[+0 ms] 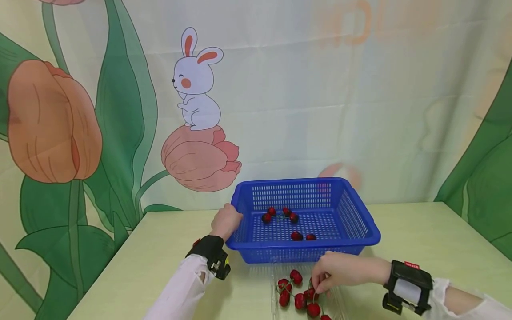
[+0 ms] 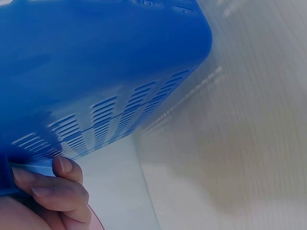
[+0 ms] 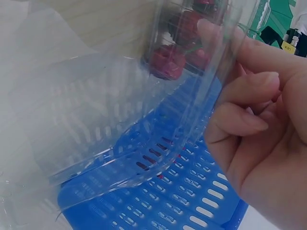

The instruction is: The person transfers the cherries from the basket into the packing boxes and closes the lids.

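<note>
My left hand point(image 1: 226, 221) grips the left rim of a blue plastic basket point(image 1: 304, 243); in the left wrist view its fingers point(image 2: 62, 191) curl under the edge. Inside the basket lie several dark red cherries point(image 1: 296, 236), some joined by green stems. A clear plastic box point(image 1: 274, 306) stands in front, holding several more red cherries point(image 1: 300, 301). Over its right side, my right hand point(image 1: 338, 269) pinches a green cherry stem between thumb and forefinger. Seen from the right wrist, the box's clear wall point(image 3: 218, 72) partly covers the fingertips and cherries.
A pale wooden table point(image 1: 132, 262) carries the basket and box. Behind it hangs a cloth backdrop point(image 1: 272, 111) printed with tulips and a rabbit, close to the basket's far side. The transparent box overlaps the basket's front wall in the head view.
</note>
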A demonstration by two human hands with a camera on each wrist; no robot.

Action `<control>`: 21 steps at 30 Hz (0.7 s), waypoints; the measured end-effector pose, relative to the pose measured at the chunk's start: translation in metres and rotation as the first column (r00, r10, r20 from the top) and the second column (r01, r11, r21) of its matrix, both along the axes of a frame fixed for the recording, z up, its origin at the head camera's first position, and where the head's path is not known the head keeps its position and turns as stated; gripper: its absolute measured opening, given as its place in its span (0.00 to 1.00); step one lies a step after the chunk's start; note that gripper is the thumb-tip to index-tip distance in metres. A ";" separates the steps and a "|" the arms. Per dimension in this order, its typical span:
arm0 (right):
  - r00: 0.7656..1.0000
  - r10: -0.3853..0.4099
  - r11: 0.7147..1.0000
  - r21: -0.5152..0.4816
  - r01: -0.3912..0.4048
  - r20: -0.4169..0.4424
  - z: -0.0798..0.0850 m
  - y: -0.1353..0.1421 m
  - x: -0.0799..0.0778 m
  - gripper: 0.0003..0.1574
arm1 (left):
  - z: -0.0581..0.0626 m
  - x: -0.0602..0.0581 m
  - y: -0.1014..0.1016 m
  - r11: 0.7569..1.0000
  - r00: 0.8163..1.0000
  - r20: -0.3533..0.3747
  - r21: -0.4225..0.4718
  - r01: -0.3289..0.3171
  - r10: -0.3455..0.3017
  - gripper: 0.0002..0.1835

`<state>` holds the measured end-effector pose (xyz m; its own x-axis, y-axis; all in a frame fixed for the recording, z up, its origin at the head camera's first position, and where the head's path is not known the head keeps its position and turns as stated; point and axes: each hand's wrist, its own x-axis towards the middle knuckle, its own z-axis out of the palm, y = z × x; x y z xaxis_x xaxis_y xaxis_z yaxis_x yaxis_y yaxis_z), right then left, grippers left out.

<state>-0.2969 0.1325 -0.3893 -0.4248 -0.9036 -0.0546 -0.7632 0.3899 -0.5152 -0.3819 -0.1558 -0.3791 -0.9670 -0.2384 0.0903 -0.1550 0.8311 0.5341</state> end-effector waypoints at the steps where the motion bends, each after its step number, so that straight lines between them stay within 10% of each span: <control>1: 1.000 -0.003 1.000 0.002 0.003 -0.001 0.000 0.000 0.000 0.03 | 0.000 -0.001 0.000 1.000 1.000 0.001 -0.005 -0.001 0.001 0.23; 21: 0.998 -0.038 0.999 -0.024 0.037 -0.045 -0.003 0.000 -0.001 0.04 | 0.000 -0.001 -0.001 1.000 1.000 -0.001 -0.007 0.008 -0.008 0.23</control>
